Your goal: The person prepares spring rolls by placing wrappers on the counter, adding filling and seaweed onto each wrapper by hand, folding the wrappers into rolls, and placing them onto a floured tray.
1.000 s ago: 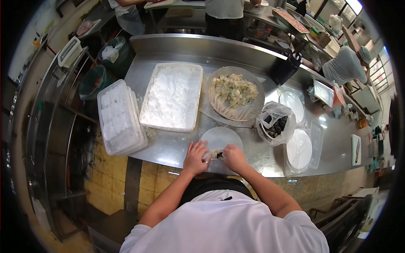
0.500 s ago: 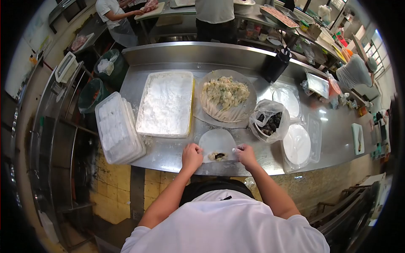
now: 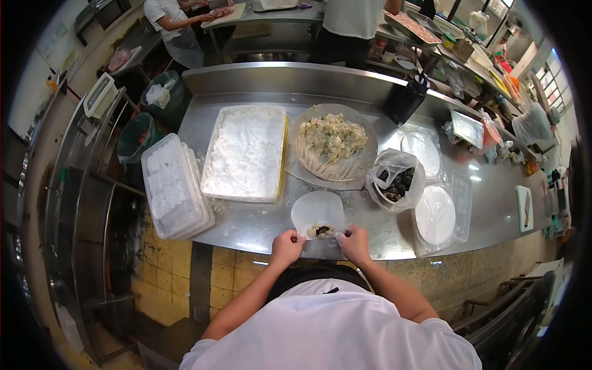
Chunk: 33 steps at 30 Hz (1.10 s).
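A pale, thin round wrapper [image 3: 317, 208] lies on the steel table near its front edge. Close to the wrapper's near side sits a small mound of filling [image 3: 320, 230] with a dark piece on top. My left hand [image 3: 288, 247] pinches the near left edge of the wrapper. At the near right edge, the fingers of my right hand [image 3: 354, 245] are closed on it too. Beyond the wrapper is a round plate of chunky pale filling [image 3: 333, 139] with green bits. To its right, a clear plastic bag [image 3: 409, 166] holds dark pieces.
A tray of white powder [image 3: 243, 151] stands at the left, beside stacked lidded plastic boxes [image 3: 169, 185]. White round sheets [image 3: 435, 216] lie at the right. A black container [image 3: 407, 102] stands by the back ledge. A knife rests on a small board [image 3: 524, 208]. Co-workers stand across the table.
Both hands have moved nearer to me and closer together. The wrapper's near edge now seems drawn up around the filling. A co-worker across the table has shifted right.
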{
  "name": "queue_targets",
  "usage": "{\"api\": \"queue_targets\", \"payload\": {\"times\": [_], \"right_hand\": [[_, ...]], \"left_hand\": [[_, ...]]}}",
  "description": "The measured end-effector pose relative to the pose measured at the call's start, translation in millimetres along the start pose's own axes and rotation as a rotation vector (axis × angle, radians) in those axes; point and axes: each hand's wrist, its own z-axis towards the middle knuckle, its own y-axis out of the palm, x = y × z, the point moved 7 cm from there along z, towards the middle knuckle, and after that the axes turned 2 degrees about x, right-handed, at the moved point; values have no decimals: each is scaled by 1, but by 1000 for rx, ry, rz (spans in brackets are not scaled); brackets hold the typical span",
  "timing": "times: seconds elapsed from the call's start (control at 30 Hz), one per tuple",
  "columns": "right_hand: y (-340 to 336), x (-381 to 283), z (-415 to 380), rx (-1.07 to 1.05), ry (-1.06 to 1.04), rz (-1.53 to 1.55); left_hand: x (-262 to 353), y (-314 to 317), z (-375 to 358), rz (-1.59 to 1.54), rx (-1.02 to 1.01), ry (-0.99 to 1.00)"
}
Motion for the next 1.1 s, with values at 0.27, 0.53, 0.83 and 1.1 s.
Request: {"api": "queue_targets", "payload": {"times": [0.27, 0.53, 0.83, 1.1], "right_hand": [[15, -32, -18, 61, -359, -52], [10, -56, -24, 70, -580, -114], [29, -69, -11, -215, -823, -301], [34, -77, -9, -273, -801, -439]], "left_hand": [[76, 11, -17, 121, 217, 726], [60, 46, -4, 193, 5, 849], [40, 33, -1, -80, -41, 663], [43, 25, 4, -98, -60, 724]]}}
